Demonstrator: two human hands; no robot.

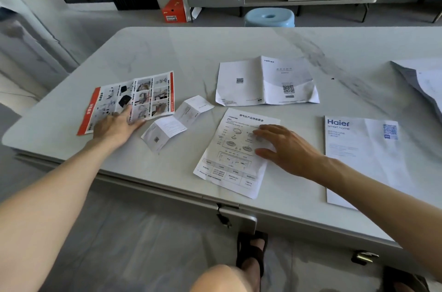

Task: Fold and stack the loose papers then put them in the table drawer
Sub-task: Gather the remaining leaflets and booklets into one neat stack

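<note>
Pale grey marble-look tabletop (239,42) with rounded corners, loose papers scattered over its near half, none stacked.

Left hand (114,127): palm down, fingers (125,112) spread flat, holding nothing. It presses on the near right part of the red-edged glossy instruction leaflet with photo panels (143,93), which lies unfolded near the table's left edge; forefinger points up across the panels.

Right hand (289,149): palm down, fingers loosely spread, tips resting on the right side of the white single sheet printed with burner diagrams and a table (229,160). Nothing is pinched. This sheet lies flat, tilted, its near corner close to the table's front edge.

Between the two hands, touching neither: a small white accordion-creased slip (174,121), partly opened, folds standing slightly up.

Beyond the diagram sheet, well clear of both hands: a white creased booklet cover with two QR codes (267,81), opened flat.

Right of the right wrist: a white Haier-branded sheet with blue lettering (358,155), its near end at the front edge. At the far right edge, a further white paper (423,81), cut off by the frame.

Containers: a metal drawer pull (236,217) shows under the front edge; whether the drawer is ajar I cannot tell.

Open room: the far half of the tabletop is bare; bare strip along the front left edge.
</note>
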